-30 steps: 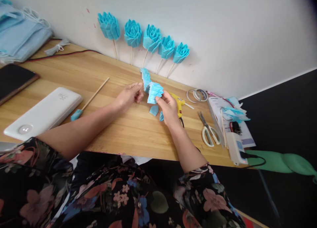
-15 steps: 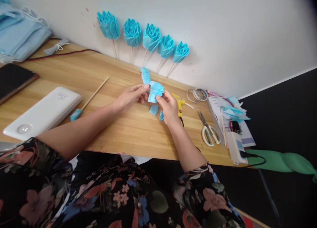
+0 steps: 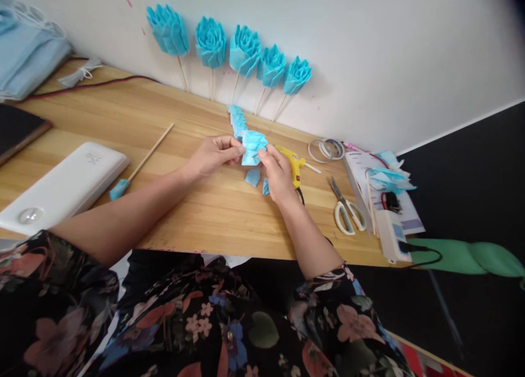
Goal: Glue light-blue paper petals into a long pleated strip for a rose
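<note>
Between my two hands is a light-blue piece of pleated fabric [image 3: 253, 146], raised over the wooden table. My left hand [image 3: 219, 154] pinches its left edge with thumb and forefinger. On the opposite edge, my right hand [image 3: 279, 172] grips it with the thumb across the front. Behind it lies a strip of blue petal pieces [image 3: 237, 120]. Small blue petals [image 3: 252, 177] rest just below the held piece. A yellow glue gun [image 3: 294, 164] lies partly hidden behind my right hand. To the left is a wooden stick [image 3: 151, 152] with a small blue bud [image 3: 119, 189] on its end.
Several blue fabric roses [image 3: 211, 41] on sticks lean against the wall. A white power bank [image 3: 68, 183], a phone [image 3: 20, 131] and stacked face masks [image 3: 28, 54] lie left. Scissors [image 3: 346, 207], tape rolls [image 3: 328, 149], papers [image 3: 361, 175] and a power strip [image 3: 391, 237] lie right.
The camera view has shifted slightly. Both hands keep hold of the blue piece, which has turned a little so its folded face shows more; the left fingers have moved along its edge.
</note>
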The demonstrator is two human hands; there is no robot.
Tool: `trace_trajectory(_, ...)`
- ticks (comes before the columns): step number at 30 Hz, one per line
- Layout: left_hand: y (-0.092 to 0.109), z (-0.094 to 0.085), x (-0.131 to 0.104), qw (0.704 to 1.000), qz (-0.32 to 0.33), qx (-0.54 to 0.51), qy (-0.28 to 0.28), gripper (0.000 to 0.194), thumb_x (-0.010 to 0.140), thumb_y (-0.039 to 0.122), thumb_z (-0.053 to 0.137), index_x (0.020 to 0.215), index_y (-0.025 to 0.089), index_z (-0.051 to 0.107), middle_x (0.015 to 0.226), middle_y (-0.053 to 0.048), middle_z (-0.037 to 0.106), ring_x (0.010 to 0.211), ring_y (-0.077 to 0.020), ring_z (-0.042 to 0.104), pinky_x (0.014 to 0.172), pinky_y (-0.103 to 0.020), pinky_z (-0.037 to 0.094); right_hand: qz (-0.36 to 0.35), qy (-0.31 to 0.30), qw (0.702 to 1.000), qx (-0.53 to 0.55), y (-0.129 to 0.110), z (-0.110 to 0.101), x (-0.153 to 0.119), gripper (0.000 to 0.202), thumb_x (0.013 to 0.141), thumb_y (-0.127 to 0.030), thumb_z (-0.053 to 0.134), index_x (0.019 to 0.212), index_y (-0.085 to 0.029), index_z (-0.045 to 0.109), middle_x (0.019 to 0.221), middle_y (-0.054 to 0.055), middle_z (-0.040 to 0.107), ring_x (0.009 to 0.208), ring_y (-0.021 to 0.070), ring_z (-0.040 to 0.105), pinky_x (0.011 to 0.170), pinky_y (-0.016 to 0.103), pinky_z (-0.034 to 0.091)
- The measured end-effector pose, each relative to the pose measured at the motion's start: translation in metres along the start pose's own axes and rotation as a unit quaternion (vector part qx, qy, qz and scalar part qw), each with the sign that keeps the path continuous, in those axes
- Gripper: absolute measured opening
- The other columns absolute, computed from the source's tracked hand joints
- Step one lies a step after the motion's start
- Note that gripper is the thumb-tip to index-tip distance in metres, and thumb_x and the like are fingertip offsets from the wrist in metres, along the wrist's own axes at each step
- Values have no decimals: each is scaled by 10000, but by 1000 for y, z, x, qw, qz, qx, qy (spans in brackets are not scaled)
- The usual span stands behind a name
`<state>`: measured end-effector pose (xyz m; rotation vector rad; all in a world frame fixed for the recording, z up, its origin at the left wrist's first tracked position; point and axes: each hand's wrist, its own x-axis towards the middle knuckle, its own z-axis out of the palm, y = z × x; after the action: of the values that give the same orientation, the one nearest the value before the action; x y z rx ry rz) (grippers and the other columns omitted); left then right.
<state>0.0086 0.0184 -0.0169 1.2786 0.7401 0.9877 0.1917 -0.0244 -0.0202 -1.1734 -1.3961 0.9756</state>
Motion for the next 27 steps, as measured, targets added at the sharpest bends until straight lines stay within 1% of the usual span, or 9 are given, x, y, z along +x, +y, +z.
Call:
trace_trajectory(2, 0, 0, 0, 1000, 1, 11, 0, 286, 804, 369, 829, 696, 167, 659, 647, 4, 616, 595, -94, 517, 619, -240, 409, 4, 0, 1000, 9, 0, 1, 1, 440, 837, -697, 686, 845, -259, 651, 864, 1, 687, 886, 192, 635, 864, 367, 568)
trace_trajectory(4, 1, 0, -1, 1000, 3, 25, 0, 276, 823, 360, 823, 709, 168, 660, 654, 7, 615, 600, -96, 522, 629, -248, 408, 8, -5, 1000, 21, 1, 2, 2, 442, 785, -686, 746, 889, -262, 673, 912, 3, 718, 921, 197, 652, 885, 373, 573)
trace_trajectory(6, 3, 1, -2, 999, 7, 37, -3, 275, 834, 352, 823, 713, 168, 657, 656, 9, 613, 607, -99, 528, 638, -254, 410, 8, -11, 1000, 25, 2, 3, 3, 435, 767, -664, 766, 936, -270, 687, 959, 9, 739, 952, 205, 665, 902, 383, 574)
trace_trajectory(12, 5, 2, -2, 999, 4, 34, -21, 376, 895, 440, 771, 690, 164, 620, 666, -10, 639, 613, -99, 558, 645, -237, 454, -4, -14, 1000, 17, 3, 2, 3, 321, 826, -533, 738, 1009, -272, 702, 985, 9, 754, 931, 199, 675, 893, 390, 578)
trace_trajectory(15, 4, 2, -2, 999, -6, 26, -31, 336, 857, 412, 814, 728, 165, 627, 683, -8, 656, 617, -96, 570, 651, -228, 471, -5, -17, 1000, 11, 2, 2, 2, 274, 839, -493, 733, 996, -270, 701, 985, 11, 754, 941, 205, 680, 902, 399, 583)
trace_trajectory(17, 3, 2, -2, 999, -12, 26, -30, 308, 840, 377, 830, 739, 167, 629, 682, -5, 655, 611, -95, 568, 655, -232, 476, -3, -18, 1000, 3, 2, 3, 1, 277, 837, -497, 740, 993, -271, 700, 983, 11, 753, 944, 209, 678, 906, 402, 586)
trace_trajectory(20, 3, 1, -1, 999, -6, 31, -24, 294, 857, 346, 813, 731, 167, 617, 663, 2, 637, 593, -92, 549, 656, -239, 471, -4, -17, 1000, 1, 2, 4, 1, 308, 847, -537, 736, 995, -269, 701, 971, 7, 747, 951, 210, 671, 907, 399, 589)
trace_trajectory(24, 3, 0, -1, 1000, 3, 26, -8, 316, 876, 343, 798, 713, 167, 591, 638, 8, 615, 575, -86, 530, 633, -231, 448, -3, -11, 1000, 2, 1, 2, 1, 350, 917, -592, 650, 975, -251, 706, 962, 19, 720, 1025, 220, 662, 928, 403, 580)
trace_trajectory(27, 2, -1, 0, 1000, 9, 22, -4, 328, 865, 352, 805, 700, 166, 590, 632, 6, 616, 569, -82, 527, 613, -217, 439, -6, -1, 1000, 17, 4, 1, 2, 370, 907, -604, 665, 1013, -252, 708, 959, 19, 710, 1027, 215, 662, 923, 397, 576)
